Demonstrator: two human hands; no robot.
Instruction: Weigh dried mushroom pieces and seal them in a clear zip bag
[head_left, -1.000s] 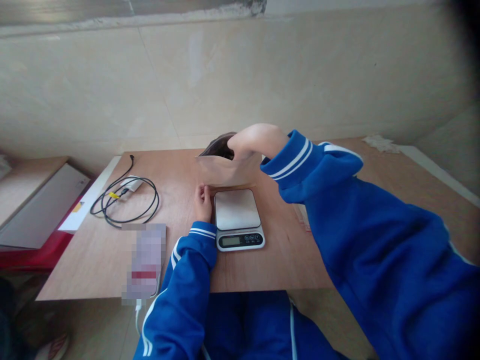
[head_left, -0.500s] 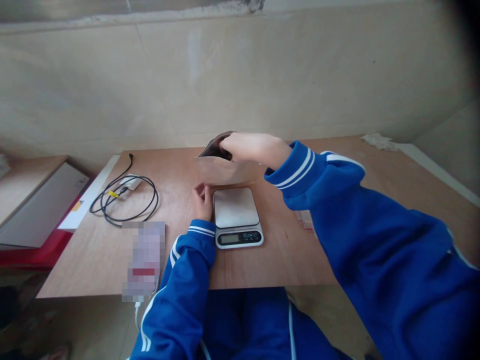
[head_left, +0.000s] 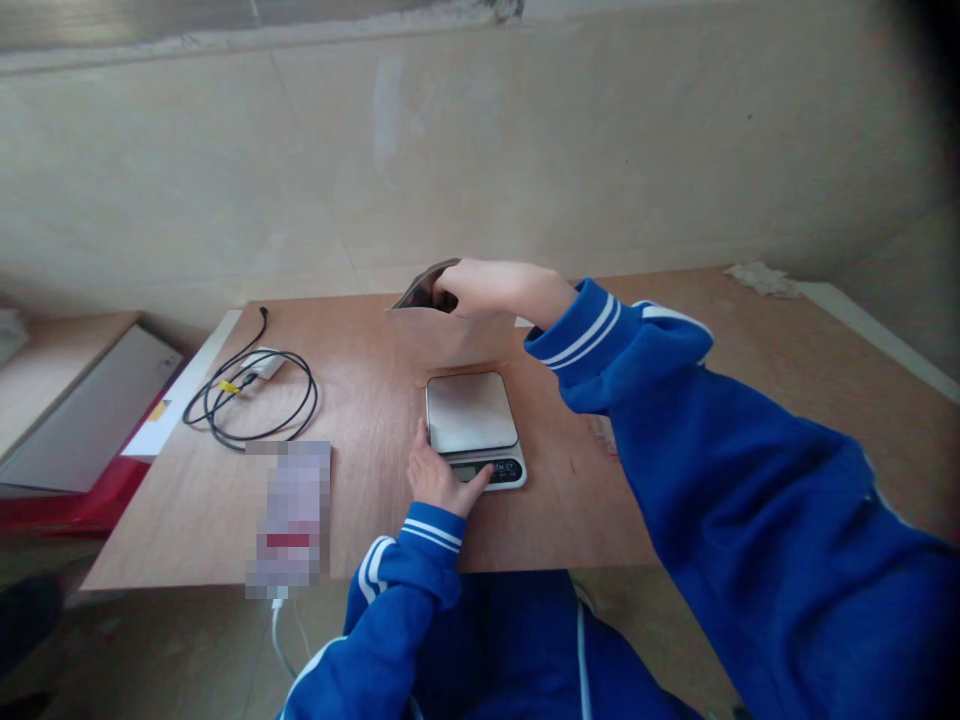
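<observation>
Brown paper pouch in right hand; left hand touches steel scale.

Sleeves are seen in blue, cuffs banded by white stripes | scale is plated silver, framed white | paper bag is coloured tan | table is grained brown | cable is sheathed black, tagged yellow

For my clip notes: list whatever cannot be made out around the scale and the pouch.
Head view only.
Scale display: too small to read, partly covered by the left hand.
Pouch contents: hidden by its front wall.
Right hand: fingertips hidden at the pouch's mouth, grip unclear.
Pixelated object: blurred out, unidentifiable.
Printed paper: mostly covered by the right sleeve.
</observation>
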